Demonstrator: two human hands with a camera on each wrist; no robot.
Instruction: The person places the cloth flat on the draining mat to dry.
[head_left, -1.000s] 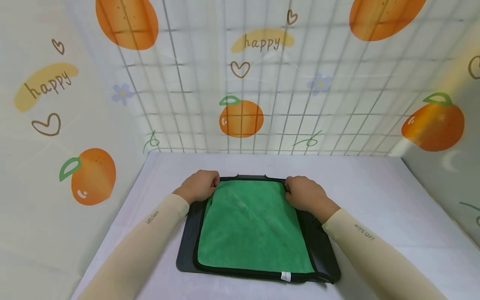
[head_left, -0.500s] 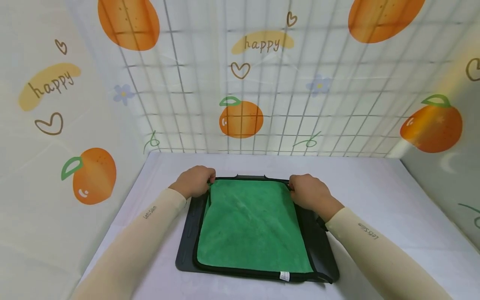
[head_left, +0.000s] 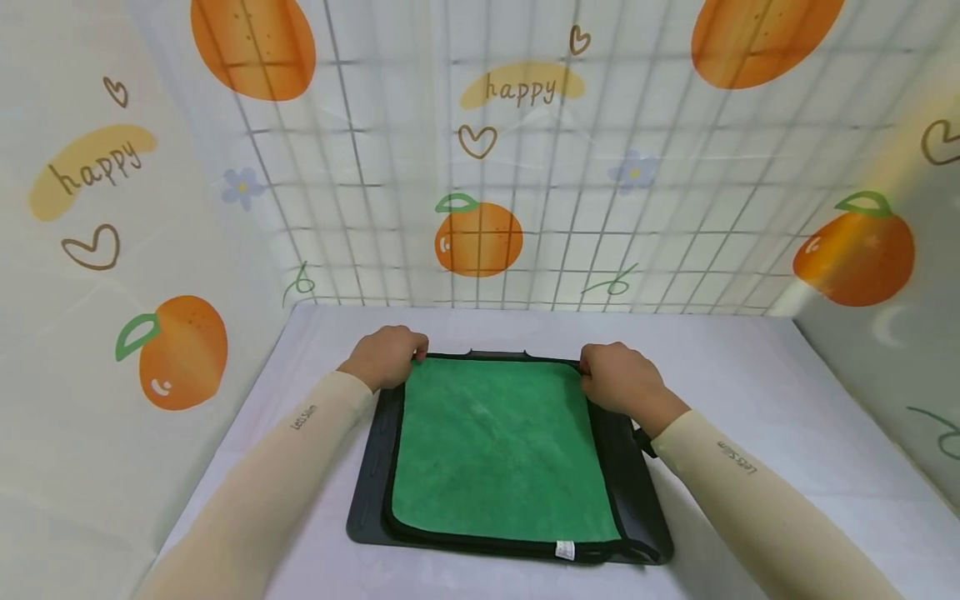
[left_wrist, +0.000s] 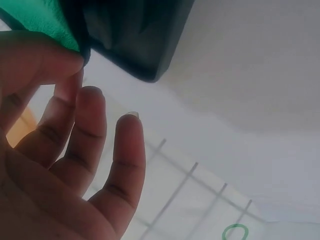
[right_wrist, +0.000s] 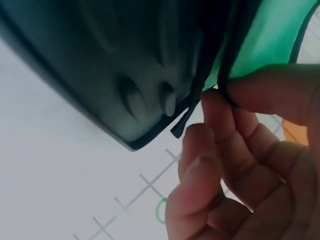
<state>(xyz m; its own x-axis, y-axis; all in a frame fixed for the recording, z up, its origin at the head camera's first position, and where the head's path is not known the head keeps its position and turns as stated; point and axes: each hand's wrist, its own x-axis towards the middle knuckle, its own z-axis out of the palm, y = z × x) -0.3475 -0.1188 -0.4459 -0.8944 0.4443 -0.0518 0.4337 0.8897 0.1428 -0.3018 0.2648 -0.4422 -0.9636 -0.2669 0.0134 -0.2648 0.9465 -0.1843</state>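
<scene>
A green cloth point(head_left: 498, 450) with black edging lies spread over a dark tray-like board point(head_left: 366, 492) on the table. My left hand point(head_left: 384, 357) pinches the cloth's far left corner; in the left wrist view, thumb and forefinger of the left hand point(left_wrist: 65, 135) meet at the black edging, the other fingers loosely bent. At the far right corner my right hand point(head_left: 622, 379) pinches the edging, and the right wrist view shows the right hand point(right_wrist: 255, 155) with thumb and fingertips on it. A small white label point(head_left: 565, 550) sits on the near edge.
The table point(head_left: 705, 367) has a pale cover. Behind it hangs a light curtain point(head_left: 405, 167) printed with oranges and "happy", over a wire grid. Similar printed sheets point(head_left: 67, 350) stand at the left and right sides.
My left hand has moved left and away from me, drawing the cloth's far left corner outward; the fold there has flattened. My right hand has shifted slightly to the right.
</scene>
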